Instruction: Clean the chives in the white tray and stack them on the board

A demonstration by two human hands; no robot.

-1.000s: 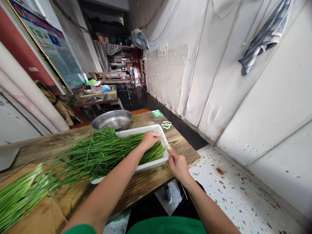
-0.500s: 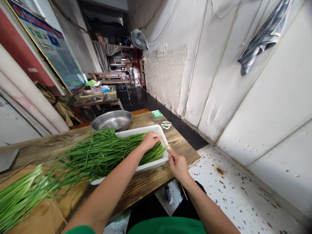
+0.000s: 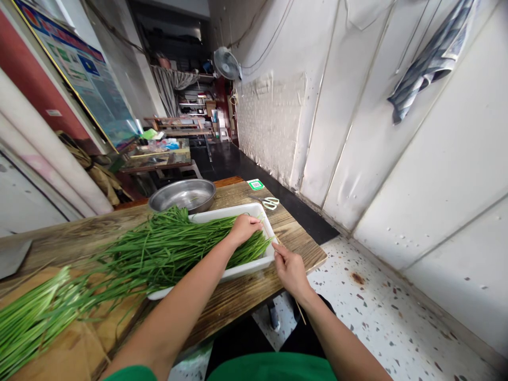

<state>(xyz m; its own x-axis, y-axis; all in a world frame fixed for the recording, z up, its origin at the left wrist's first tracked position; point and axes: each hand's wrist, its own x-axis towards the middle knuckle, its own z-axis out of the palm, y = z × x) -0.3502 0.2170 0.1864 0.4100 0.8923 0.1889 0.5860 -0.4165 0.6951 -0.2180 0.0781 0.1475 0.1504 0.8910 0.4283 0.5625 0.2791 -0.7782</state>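
Observation:
A large heap of long green chives (image 3: 159, 254) lies in and over a white plastic tray (image 3: 222, 213), its leaves spilling past the tray's left end. My left hand (image 3: 245, 229) is closed in a pinch at the right end of the heap, with thin green tips showing by its fingertips. My right hand (image 3: 291, 271) is closed around a thin bamboo skewer (image 3: 300, 312), just outside the tray's right rim. The skewer's lower end sticks out below the hand, its upper end pointing toward the tray.
Behind the tray stand a steel basin (image 3: 182, 194) and scissors with pale handles (image 3: 270, 203). A green-and-white code card (image 3: 255, 184) lies at the wooden table's (image 3: 301, 248) far edge. More chives (image 3: 35, 323) rest on a wooden board (image 3: 75, 352) at left, near a metal blade (image 3: 14, 259).

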